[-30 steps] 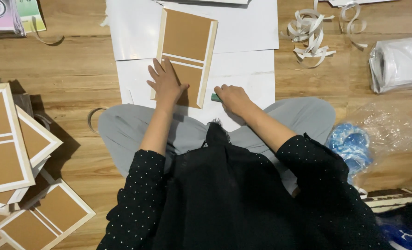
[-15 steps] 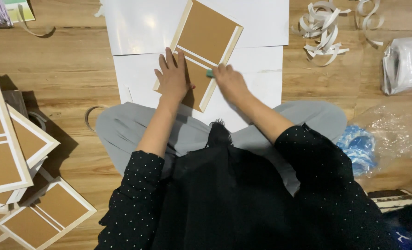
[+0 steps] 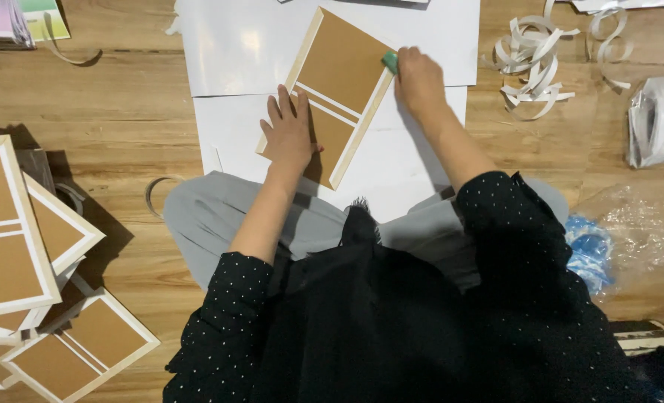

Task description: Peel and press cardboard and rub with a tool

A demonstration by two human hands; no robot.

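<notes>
1. A person seated on a wooden floor [image 3: 116,97] works over a brown cardboard panel [image 3: 339,71] edged in white, which lies tilted on white sheets [image 3: 235,45] spread just beyond the knees.

2. The left hand [image 3: 291,134] lies flat on the near end of the panel, fingers spread apart and pointing away, palm pressing the board down; it grips nothing.

3. The right hand [image 3: 419,78] is at the panel's far right edge, fingers curled closed around a small green tool [image 3: 389,61], whose tip touches the white border there.

4. Two narrow white strips cross the panel near its middle, between the two hands, dividing the brown face into a larger far part and a smaller near part.

5. To the left, a stack of similar panels [image 3: 11,239] sits in a loose, fanned pile at the frame's edge, with more of them [image 3: 78,347] lying nearer on the floor.

6. To the far right, curled white paper strips [image 3: 533,63] lie in a tangle on the floorboards, well apart from the panel.

7. Farther right rests a clear plastic packet [image 3: 656,123]; nearer, crumpled clear plastic film [image 3: 638,231] sits beside a blue bundle [image 3: 589,250].

8. The person wears a black dotted top [image 3: 392,328] and grey trousers [image 3: 213,220].
</notes>
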